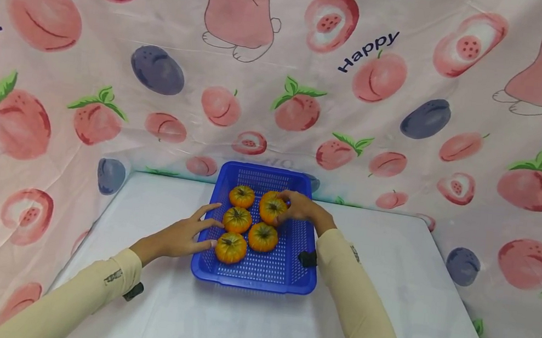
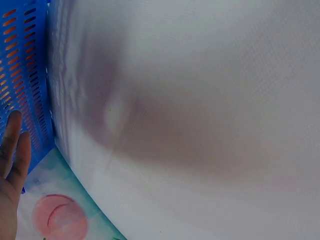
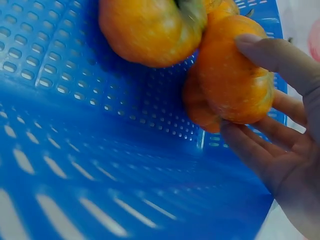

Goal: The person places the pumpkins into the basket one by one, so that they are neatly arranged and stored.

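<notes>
Several small orange pumpkins [image 1: 237,220] lie in a blue perforated plastic basket [image 1: 249,284]. My right hand [image 1: 303,207] reaches over the basket's right side and holds the back-right pumpkin [image 1: 272,209]. In the right wrist view, thumb and fingers sit on opposite sides of that held pumpkin [image 3: 232,75], and part of another pumpkin [image 3: 197,102] shows behind it. My left hand [image 1: 186,235] is at the basket's left rim with fingers spread, its thumb tip right by the front-left pumpkin [image 1: 230,248]. In the left wrist view, two straight fingers [image 2: 20,162] overlap the basket's outer wall.
The basket stands on a white-covered table [image 1: 157,311], near its back edge. A fruit-and-rabbit patterned cloth [image 1: 260,80] hangs behind and along both sides. A dark wrist camera [image 1: 308,259] under the right sleeve overlaps the basket's right wall.
</notes>
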A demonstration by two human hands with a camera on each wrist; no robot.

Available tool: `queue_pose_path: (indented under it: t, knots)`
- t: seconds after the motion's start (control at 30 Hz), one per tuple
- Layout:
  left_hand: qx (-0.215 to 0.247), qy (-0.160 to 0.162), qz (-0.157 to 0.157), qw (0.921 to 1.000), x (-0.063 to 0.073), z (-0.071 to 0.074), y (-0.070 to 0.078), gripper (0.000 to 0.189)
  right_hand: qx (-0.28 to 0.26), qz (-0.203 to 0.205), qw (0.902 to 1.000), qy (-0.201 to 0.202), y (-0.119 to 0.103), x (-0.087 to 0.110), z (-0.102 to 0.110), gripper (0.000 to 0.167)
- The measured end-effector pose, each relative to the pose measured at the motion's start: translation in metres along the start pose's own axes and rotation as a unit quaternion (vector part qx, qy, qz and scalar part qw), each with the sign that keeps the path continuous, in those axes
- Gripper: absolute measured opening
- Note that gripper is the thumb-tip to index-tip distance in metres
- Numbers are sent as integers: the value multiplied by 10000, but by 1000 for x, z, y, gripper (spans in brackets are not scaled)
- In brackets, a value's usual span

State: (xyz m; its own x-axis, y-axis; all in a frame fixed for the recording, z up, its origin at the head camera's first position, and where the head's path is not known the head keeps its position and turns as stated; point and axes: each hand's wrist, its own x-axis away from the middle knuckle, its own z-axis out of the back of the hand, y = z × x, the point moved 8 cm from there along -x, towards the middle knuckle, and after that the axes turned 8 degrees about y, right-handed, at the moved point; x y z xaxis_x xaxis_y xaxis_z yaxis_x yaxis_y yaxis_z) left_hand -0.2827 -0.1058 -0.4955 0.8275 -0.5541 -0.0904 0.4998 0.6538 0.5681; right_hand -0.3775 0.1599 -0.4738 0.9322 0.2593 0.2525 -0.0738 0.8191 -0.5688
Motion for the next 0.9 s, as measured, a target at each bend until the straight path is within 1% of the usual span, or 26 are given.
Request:
queue_pose_path:
  t: [0.1,0.33,0.53,0.7,0.9]
  knots:
    - [16,9,1,10000,0,0,-1,51,-12,-83,9998,-162,0,2,-3,77]
    - [-2,20,-22,10000,0,0,-1,51,32,-155,9991,-381,0,2,-13,74]
    - [-9,25,-9,10000,-1,0,-2,52,-55,-405,9979,-501,2,3,-19,73]
    - [-29,29,5,10000,-1,0,-3,51,136,-219,9982,-539,-3,2,-24,71]
    - [-11,14,16,10000,0,0,-3,51,172,-247,9980,-556,0,-2,-34,72]
